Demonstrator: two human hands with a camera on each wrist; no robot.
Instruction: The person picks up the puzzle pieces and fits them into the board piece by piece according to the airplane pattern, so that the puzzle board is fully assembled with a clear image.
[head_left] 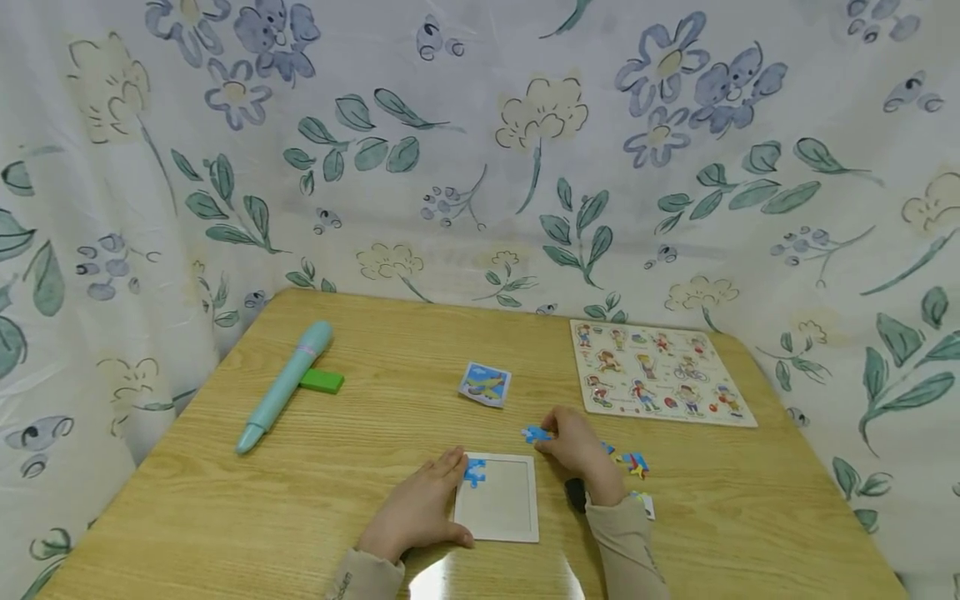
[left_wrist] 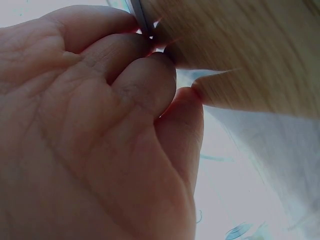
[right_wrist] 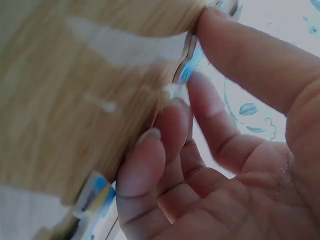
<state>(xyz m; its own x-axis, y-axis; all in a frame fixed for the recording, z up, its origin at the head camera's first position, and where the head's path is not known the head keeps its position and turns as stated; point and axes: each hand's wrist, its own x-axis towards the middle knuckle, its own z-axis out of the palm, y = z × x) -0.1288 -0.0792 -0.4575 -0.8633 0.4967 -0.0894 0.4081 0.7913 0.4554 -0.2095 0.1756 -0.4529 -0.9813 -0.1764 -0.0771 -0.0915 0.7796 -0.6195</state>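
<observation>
My right hand [head_left: 579, 450] pinches a blue jigsaw piece [head_left: 537, 433] just above the table, up and right of a square puzzle tray [head_left: 498, 540]. The right wrist view shows the blue piece's edge [right_wrist: 186, 71] by the thumb and fingertips. My left hand [head_left: 416, 510] rests along the tray's left side, fingers at the upper left corner and thumb near the lower left one. In the left wrist view its palm [left_wrist: 100, 130] faces the camera. One blue piece [head_left: 474, 472] lies in the tray's upper left corner.
More jigsaw pieces [head_left: 636, 464] lie right of and partly behind my right hand, by a dark object [head_left: 575, 495]. A picture card [head_left: 485, 384] lies beyond the tray. A figure board [head_left: 660, 371] sits back right; a teal pen-shaped object [head_left: 285, 387] and green block [head_left: 322, 381] lie left.
</observation>
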